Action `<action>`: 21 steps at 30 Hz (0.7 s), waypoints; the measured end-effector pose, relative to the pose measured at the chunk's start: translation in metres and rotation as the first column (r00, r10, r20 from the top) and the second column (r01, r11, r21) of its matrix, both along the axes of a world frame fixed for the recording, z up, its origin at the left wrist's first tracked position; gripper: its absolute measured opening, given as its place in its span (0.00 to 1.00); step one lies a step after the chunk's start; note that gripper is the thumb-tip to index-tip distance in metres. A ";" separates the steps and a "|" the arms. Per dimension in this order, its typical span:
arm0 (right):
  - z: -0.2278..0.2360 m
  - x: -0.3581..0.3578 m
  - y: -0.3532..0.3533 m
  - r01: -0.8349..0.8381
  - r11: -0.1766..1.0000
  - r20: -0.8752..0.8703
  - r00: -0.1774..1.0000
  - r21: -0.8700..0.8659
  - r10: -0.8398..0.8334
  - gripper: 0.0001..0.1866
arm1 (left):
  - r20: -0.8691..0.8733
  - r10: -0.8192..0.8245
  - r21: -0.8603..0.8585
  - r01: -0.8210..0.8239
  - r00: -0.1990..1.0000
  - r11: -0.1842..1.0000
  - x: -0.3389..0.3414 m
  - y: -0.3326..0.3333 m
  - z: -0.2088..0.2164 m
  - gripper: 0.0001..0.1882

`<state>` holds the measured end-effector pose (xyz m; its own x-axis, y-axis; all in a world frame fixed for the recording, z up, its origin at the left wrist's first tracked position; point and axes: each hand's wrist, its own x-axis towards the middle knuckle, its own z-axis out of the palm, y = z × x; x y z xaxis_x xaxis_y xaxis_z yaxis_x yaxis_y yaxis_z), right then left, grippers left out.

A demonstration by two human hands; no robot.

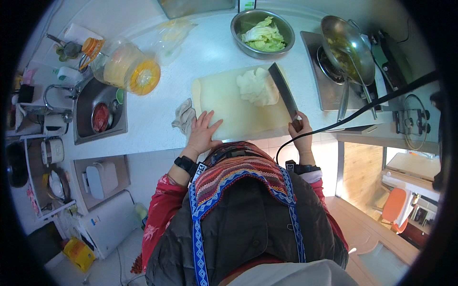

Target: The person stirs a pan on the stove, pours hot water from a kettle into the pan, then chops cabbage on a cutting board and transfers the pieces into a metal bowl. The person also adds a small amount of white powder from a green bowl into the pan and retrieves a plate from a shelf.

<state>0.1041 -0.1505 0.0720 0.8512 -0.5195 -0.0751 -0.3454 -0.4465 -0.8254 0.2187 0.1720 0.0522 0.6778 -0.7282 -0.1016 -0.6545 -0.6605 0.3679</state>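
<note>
We've L hand (202, 135) spread, gripping nothing, on board's (222, 112) near-left edge, prob. to steady it; our R hand (301, 137) grips knife (282, 89), blade just right of pale leaves (257, 87), far-right on board.

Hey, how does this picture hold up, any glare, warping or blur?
In the head view, glare leaves a bright spot inside the wok; also there, fisheye distortion bows the countertop and the corners go black; same head view, the cleaver shows no obvious motion blur.
</note>
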 end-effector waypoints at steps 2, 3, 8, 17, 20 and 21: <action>-0.001 -0.008 -0.004 0.020 0.995 0.046 0.999 0.101 -0.024 0.23 | 0.009 -0.013 0.017 0.013 1.000 1.000 0.003 0.002 -0.007 0.39; -0.001 -0.011 -0.006 0.017 0.994 0.039 0.999 0.112 -0.021 0.22 | 0.009 -0.029 0.025 0.028 1.000 0.999 0.004 0.002 -0.010 0.38; 0.000 -0.010 -0.002 0.040 0.987 0.045 0.998 0.157 -0.048 0.17 | 0.002 -0.044 -0.054 0.044 0.999 0.998 0.005 0.007 -0.016 0.36; 0.022 0.007 0.016 0.066 0.986 -0.064 0.995 -0.152 -0.077 0.18 | 0.028 0.035 -0.325 -0.024 0.999 0.945 0.019 0.009 -0.029 0.32; 0.028 0.002 0.021 0.086 0.969 -0.093 0.990 -0.234 -0.110 0.18 | 0.123 0.079 -0.289 -0.041 0.989 0.956 0.013 0.012 -0.020 0.31; 0.029 0.001 0.020 0.093 0.971 -0.118 0.986 -0.219 -0.121 0.18 | 0.183 0.097 -0.249 -0.050 0.978 0.967 0.010 0.016 -0.016 0.31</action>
<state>0.1049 -0.1303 0.1010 0.7802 -0.6227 -0.0588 -0.4980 -0.5615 -0.6609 0.2291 0.1881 0.0360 0.7196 -0.6623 0.2087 -0.6816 -0.6163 0.3945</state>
